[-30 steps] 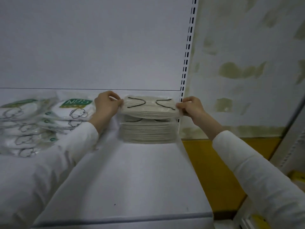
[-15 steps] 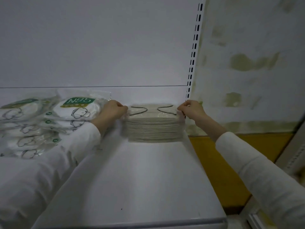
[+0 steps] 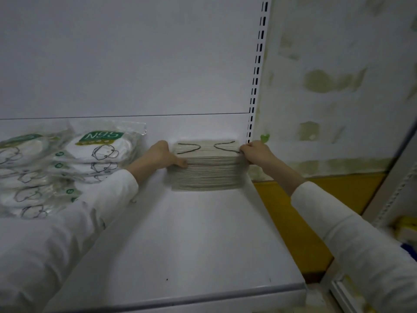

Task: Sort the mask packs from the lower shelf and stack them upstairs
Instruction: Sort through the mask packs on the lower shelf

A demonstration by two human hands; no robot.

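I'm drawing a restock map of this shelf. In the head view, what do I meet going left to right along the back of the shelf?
N95 mask packs → left hand → beige mask stack → right hand → stained wall

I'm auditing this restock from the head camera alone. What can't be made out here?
Head view only:
N95 packs: their count, cut by the left edge and covered by the left sleeve.
Left hand and right hand: fingers behind the beige stack, hidden by it, so each grip's depth is unclear.
Yellow item at the right edge: blurred and cut off.
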